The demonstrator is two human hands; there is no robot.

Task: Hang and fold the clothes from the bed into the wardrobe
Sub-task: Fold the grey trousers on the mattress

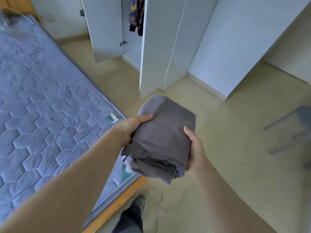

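A folded grey garment is held in the air between both hands, beside the bed's corner. My left hand grips its left edge, thumb on top. My right hand grips the right edge, thumb on top and fingers underneath. The white wardrobe stands ahead with its doors open. A multicoloured patterned garment hangs inside it.
The bed, with a blue quilted mattress and a wooden frame, fills the left side. A grey chair frame stands on the floor at the right. Beige floor lies between me and the wardrobe. My foot shows at the bottom.
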